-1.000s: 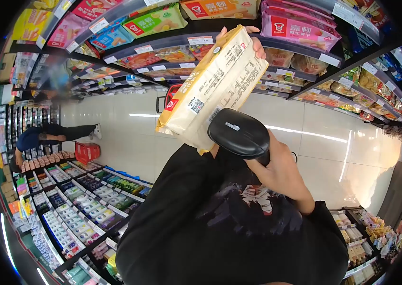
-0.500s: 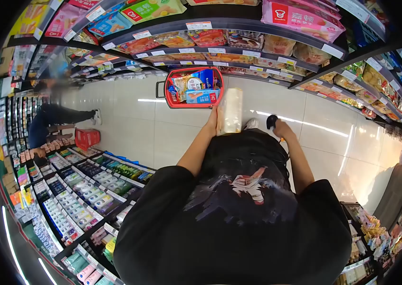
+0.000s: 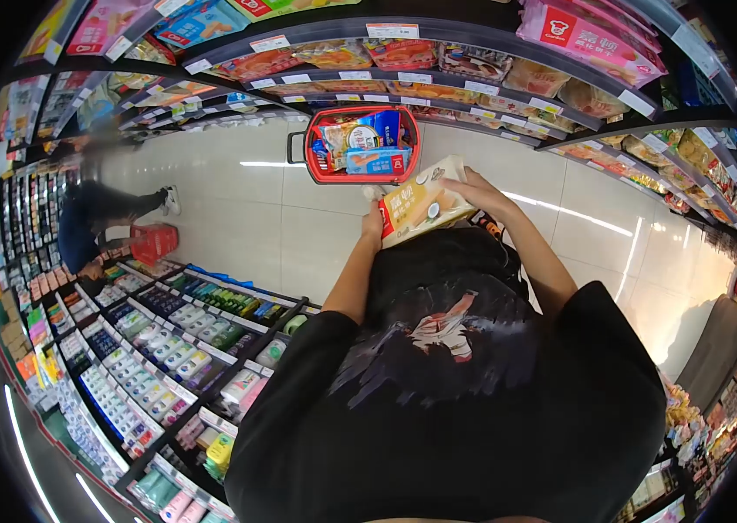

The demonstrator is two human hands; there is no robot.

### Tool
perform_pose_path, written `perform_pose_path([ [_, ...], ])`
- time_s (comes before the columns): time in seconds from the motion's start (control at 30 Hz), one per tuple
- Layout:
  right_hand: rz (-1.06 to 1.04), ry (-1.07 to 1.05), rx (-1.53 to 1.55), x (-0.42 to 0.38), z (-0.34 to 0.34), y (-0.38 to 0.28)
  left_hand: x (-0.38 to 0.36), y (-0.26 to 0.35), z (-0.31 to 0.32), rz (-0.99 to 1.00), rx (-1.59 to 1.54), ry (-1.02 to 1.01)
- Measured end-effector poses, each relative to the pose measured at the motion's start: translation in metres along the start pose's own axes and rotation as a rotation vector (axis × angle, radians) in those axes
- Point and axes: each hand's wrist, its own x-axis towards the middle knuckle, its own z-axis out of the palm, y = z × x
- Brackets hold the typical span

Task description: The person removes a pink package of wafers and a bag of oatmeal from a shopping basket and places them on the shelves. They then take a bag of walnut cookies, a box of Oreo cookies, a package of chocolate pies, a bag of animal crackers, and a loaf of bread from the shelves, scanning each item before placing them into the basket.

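Note:
Both of my hands hold a cream and yellow snack packet [image 3: 421, 205] with a red label, low in front of my body. My left hand [image 3: 373, 223] grips its left end, and my right hand [image 3: 476, 188] lies over its top right end. Just beyond the packet, a red shopping basket [image 3: 308, 166] stands on the tiled floor, filled with several snack packs. The black scanner seen earlier is no longer in my right hand. A small dark shape [image 3: 487, 228] shows under my right wrist; I cannot tell what it is.
Stocked shelves run along both sides of the aisle: snack bags [image 3: 586, 35] ahead and right, small boxed goods [image 3: 168, 349] at lower left. Another person [image 3: 94, 222] crouches at the left shelves beside a second red basket [image 3: 155, 242]. Pale floor tiles [image 3: 238, 227] lie between.
The packet came down from close to my face to waist height near the basket. My right hand no longer holds the scanner and now rests on the packet.

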Motion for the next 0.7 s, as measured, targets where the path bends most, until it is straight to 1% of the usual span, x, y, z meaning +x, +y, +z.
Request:
perform_pose_path([
  [0.03, -0.131, -0.023, -0.245, 0.011, 0.004, 0.001, -0.006, 0.011, -0.003, 0.005, -0.065, 0.027],
  [0.07, -0.128, -0.008, -0.237, 0.029, 0.004, 0.008, 0.0, 0.015, -0.008, 0.009, -0.129, 0.053],
  [0.1, -0.064, 0.003, -0.19, 0.045, 0.005, 0.014, 0.006, 0.019, -0.014, 0.007, -0.114, 0.043],
  [0.13, 0.001, 0.013, -0.141, 0.054, 0.012, 0.013, 0.016, 0.021, -0.021, 0.08, -0.214, 0.009],
  [0.17, 0.005, 0.029, -0.129, 0.06, 0.019, 0.014, 0.026, 0.024, -0.03, 0.152, -0.314, -0.027],
  [0.2, 0.026, 0.076, -0.073, 0.067, 0.026, 0.013, 0.036, 0.027, -0.039, 0.148, -0.302, -0.04],
  [0.27, 0.044, 0.144, -0.011, 0.082, 0.039, 0.012, 0.028, 0.049, -0.054, 0.229, -0.091, 0.013],
  [0.3, 0.102, 0.183, 0.066, 0.091, 0.045, 0.016, 0.031, 0.058, -0.062, 0.23, -0.084, -0.002],
  [0.33, 0.16, 0.217, 0.145, 0.105, 0.048, 0.028, 0.043, 0.061, -0.075, 0.195, -0.037, -0.062],
  [0.37, 0.162, 0.19, 0.151, 0.127, 0.047, 0.05, 0.053, 0.067, -0.088, 0.162, 0.008, -0.118],
  [0.4, 0.131, 0.228, 0.129, 0.141, 0.052, 0.06, 0.056, 0.077, -0.097, 0.167, 0.006, -0.125],
  [0.47, 0.185, 0.211, 0.088, 0.162, 0.064, 0.067, 0.069, 0.087, -0.116, 0.163, 0.085, -0.139],
  [0.5, 0.187, 0.242, -0.007, 0.176, 0.069, 0.072, 0.083, 0.09, -0.124, 0.108, 0.026, -0.166],
  [0.53, 0.191, 0.272, -0.102, 0.193, 0.074, 0.088, 0.096, 0.091, -0.131, 0.104, 0.011, -0.169],
  [0.57, 0.157, 0.319, -0.157, 0.216, 0.077, 0.113, 0.108, 0.093, -0.135, 0.12, 0.026, -0.179],
  [0.6, 0.196, 0.299, -0.134, 0.232, 0.082, 0.121, 0.121, 0.096, -0.138, 0.134, 0.045, -0.19],
  [0.67, 0.173, 0.366, -0.03, 0.257, 0.092, 0.133, 0.146, 0.111, -0.134, 0.166, 0.018, -0.231],
  [0.7, 0.145, 0.464, -0.175, 0.28, 0.096, 0.145, 0.155, 0.117, -0.133, 0.211, 0.106, -0.2],
])
